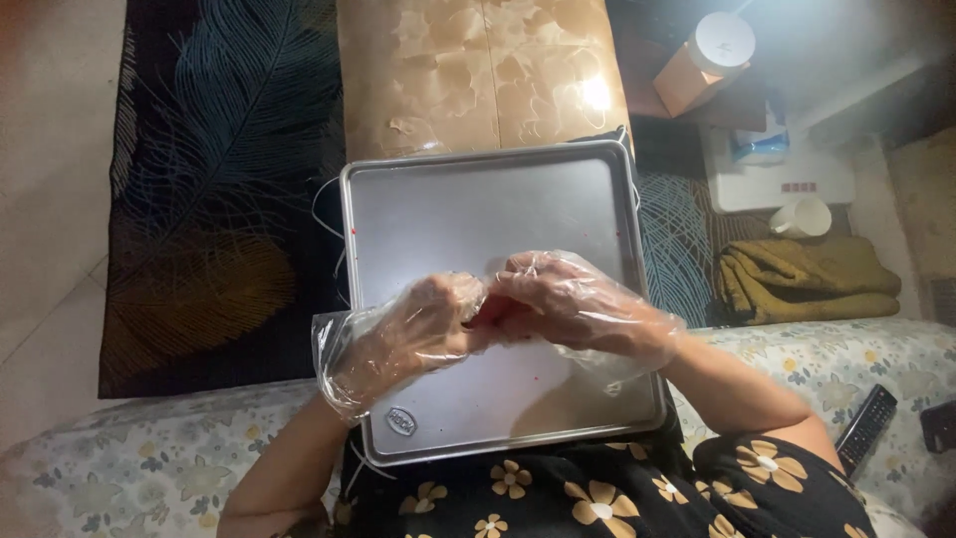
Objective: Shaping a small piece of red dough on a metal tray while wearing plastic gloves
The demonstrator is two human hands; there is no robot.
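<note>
Carpet [214, 199] with a feather pattern is seen at the far left. Over the metal tray [478, 209] on the lap, the gloved left hand [418, 324] and gloved right hand [568, 299] are pressed together, fingers closed on a small red thing [490, 311], mostly hidden. A remote [864, 426] is laid on the flowered cushion [856, 349] at right.
</note>
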